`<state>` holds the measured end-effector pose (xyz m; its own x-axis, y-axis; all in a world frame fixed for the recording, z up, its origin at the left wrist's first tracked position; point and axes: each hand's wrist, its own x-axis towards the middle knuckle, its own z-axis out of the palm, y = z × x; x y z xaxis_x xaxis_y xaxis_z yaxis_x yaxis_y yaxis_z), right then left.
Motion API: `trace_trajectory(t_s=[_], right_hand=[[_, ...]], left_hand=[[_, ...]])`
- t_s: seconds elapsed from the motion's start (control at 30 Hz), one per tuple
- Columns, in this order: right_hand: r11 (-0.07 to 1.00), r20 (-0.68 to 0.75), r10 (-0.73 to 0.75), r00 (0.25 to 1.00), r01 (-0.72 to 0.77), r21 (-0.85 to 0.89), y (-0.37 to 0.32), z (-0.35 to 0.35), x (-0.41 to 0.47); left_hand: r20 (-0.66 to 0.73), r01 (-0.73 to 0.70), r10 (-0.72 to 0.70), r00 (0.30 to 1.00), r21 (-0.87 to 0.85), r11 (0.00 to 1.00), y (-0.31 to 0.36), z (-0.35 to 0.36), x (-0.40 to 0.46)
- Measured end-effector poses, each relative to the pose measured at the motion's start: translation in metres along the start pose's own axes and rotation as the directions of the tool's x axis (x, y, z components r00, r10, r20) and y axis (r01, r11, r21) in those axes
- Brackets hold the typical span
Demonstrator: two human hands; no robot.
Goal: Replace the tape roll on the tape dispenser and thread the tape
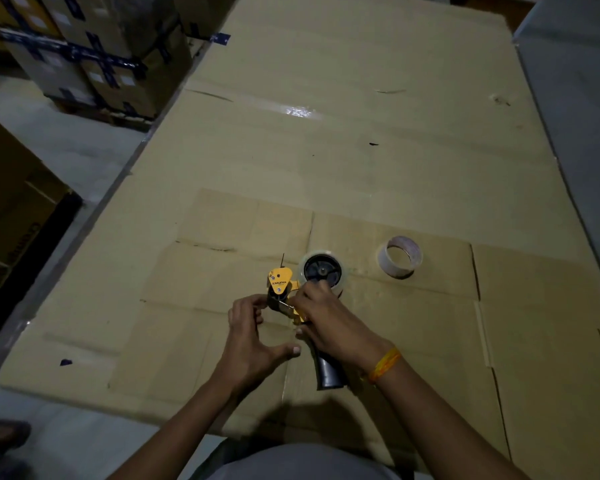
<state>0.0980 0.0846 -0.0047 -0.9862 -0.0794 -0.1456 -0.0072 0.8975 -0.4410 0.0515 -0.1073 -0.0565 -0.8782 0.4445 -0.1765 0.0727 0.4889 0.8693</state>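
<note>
A yellow and black tape dispenser [280, 280] lies on flattened cardboard [326, 150]. A clear tape roll [323, 270] sits on its black hub. The black handle [329, 372] points toward me. My left hand [253, 336] reaches to the dispenser's front end, fingertips at the roller, thumb spread out. My right hand [321, 315] rests over the dispenser's body beside the roll, fingers pinched near the tape's edge; whether tape is between them is unclear. An empty white cardboard core [399, 256] lies to the right of the dispenser.
Taped cardboard boxes [84, 53] are stacked at the far left. An open box [11, 209] stands at the left edge. A sandalled foot [0, 436] shows at the bottom left. Grey floor borders the cardboard on the right.
</note>
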Motion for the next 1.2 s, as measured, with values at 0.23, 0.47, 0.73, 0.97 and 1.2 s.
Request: trace_trajectory(t_s=[0.23, 0.47, 0.73, 0.97, 1.2], right_hand=[[0.995, -0.081, -0.011, 0.997, 0.019, 0.102, 0.003, 0.021, -0.005], [0.988, -0.178, 0.105, 0.978, -0.082, 0.132, -0.008, 0.02, -0.019], [0.776, -0.219, 0.616, 0.756, -0.537, 0.331, -0.01, 0.041, -0.052], [0.691, 0.013, 0.625, 0.781, -0.561, 0.457, -0.02, 0.042, -0.058], [0.703, -0.019, 0.639, 0.769, -0.574, 0.421, -0.019, 0.051, -0.056]], left_hand=[[0.068, -0.104, 0.103, 0.992, 0.015, 0.994, -0.005, -0.013, -0.004], [-0.046, -0.11, 0.109, 0.993, -0.007, 0.994, -0.002, -0.017, -0.007], [-0.169, -0.285, 0.309, 0.936, 0.155, 0.946, 0.017, -0.013, 0.025], [0.075, -0.411, 0.416, 0.906, 0.381, 0.828, 0.032, -0.005, 0.068], [0.285, -0.416, 0.305, 0.909, 0.543, 0.73, 0.05, -0.007, 0.093]])
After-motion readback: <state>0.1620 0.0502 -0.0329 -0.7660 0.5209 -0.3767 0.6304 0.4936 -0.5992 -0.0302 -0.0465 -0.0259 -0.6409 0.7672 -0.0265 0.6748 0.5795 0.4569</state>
